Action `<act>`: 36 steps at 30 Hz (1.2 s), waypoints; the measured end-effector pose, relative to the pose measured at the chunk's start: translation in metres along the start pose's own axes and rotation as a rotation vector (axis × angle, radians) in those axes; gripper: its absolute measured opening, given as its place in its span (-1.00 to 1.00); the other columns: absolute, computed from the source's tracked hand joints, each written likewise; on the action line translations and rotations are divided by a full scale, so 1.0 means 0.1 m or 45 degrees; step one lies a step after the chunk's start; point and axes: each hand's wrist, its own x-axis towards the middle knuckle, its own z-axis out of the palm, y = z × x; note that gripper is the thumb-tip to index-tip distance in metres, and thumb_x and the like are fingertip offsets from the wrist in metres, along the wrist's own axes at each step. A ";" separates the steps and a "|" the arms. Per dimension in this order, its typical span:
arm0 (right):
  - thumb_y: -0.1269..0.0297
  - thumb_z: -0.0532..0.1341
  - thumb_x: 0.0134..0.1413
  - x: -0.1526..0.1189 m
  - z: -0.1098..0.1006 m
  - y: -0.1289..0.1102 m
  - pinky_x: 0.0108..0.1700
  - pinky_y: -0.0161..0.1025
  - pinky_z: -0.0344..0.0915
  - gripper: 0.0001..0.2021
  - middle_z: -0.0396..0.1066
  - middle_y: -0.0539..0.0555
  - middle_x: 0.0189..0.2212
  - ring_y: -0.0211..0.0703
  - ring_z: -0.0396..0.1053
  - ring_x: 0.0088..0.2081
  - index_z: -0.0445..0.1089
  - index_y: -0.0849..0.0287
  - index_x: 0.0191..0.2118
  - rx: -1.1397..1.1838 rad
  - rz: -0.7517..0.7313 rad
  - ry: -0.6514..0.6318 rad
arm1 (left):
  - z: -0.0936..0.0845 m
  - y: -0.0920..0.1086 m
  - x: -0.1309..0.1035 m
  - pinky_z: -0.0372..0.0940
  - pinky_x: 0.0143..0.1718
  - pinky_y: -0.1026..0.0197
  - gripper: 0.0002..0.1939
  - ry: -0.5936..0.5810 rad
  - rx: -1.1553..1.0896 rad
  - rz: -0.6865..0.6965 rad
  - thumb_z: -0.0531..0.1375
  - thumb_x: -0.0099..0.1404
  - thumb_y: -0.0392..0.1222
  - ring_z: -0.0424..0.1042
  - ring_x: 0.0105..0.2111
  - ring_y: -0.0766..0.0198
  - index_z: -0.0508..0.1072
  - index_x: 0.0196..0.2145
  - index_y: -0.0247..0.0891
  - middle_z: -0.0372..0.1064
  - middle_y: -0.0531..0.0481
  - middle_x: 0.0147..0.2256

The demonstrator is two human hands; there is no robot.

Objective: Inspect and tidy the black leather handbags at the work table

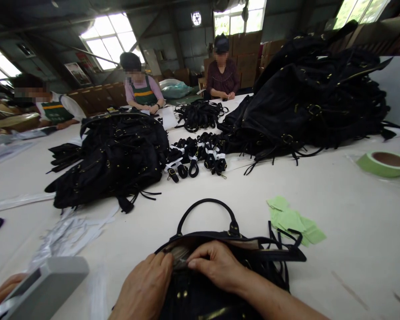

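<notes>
Fingers curled, hold hidden, the left hand should steady the black gold-studded bag at its mouth's nine o'clock while the right hand lightly pinches pale material.

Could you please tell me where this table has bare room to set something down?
The widest bare patch of tabletop lies right of the green slips, nearer than the green tape roll. A narrow strip separates the open bag from the bundled straps. It's crowded between the left bag pile and right bag pile, and around the grey box.
</notes>
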 end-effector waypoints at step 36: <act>0.38 0.16 -0.21 0.06 0.26 -0.24 -0.59 -0.40 0.02 -0.83 0.42 0.01 -0.65 -0.30 0.25 -0.59 0.52 0.24 -0.55 -0.458 0.228 0.022 | 0.35 -0.14 -0.08 0.20 -0.29 0.17 -0.68 0.295 -1.189 -0.210 0.01 0.31 0.05 0.32 -0.37 0.18 0.33 -0.45 -0.18 0.32 0.04 -0.43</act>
